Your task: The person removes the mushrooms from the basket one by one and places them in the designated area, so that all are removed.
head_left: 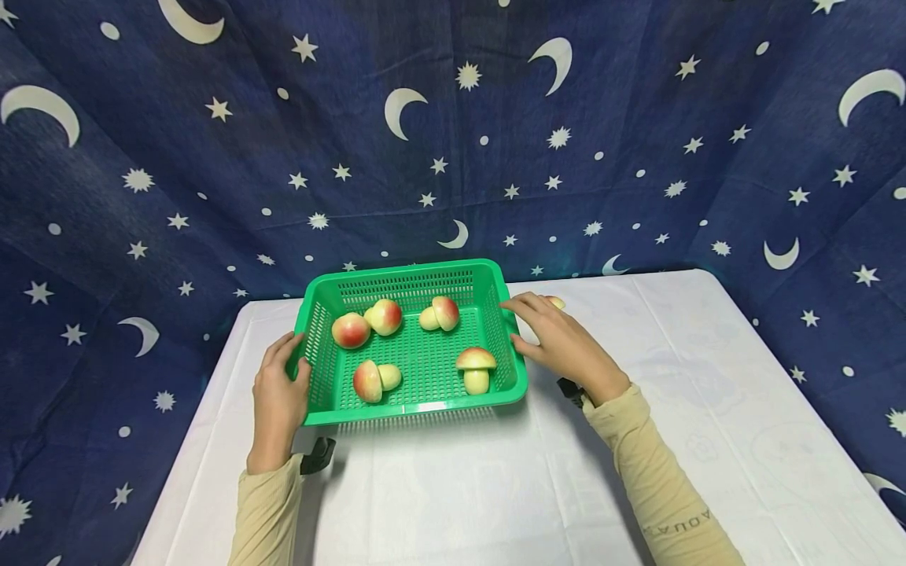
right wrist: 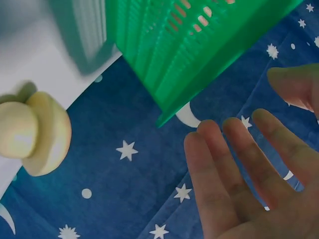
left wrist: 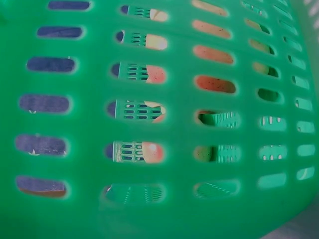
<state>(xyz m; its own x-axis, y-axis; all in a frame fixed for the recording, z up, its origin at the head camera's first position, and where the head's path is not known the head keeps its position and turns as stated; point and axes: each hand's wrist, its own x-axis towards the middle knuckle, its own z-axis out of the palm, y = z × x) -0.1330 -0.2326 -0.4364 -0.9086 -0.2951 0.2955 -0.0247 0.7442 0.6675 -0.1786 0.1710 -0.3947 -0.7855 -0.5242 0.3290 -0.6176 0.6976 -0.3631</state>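
A green plastic basket (head_left: 425,408) with slotted walls holds several toy mushrooms, including one standing mushroom (head_left: 476,371) and one lying mushroom (head_left: 376,382), all with red-and-yellow caps. At the basket's left rim is my left hand (head_left: 278,393), thumb and fingers spread at the edge; the left wrist view shows only the slotted wall (left wrist: 174,119), so its contact is hidden. My right hand (head_left: 562,339) is beside the right rim. In the right wrist view its fingers (right wrist: 244,164) are extended and apart from the basket. Another mushroom (right wrist: 47,134) lies outside, mostly hidden behind this hand in the head view.
Under the basket is a table with a white cloth (head_left: 425,495). A dark blue curtain (head_left: 453,126) with moons and stars hangs close behind its far edge. Black wrist devices (head_left: 318,456) sit beneath both forearms.
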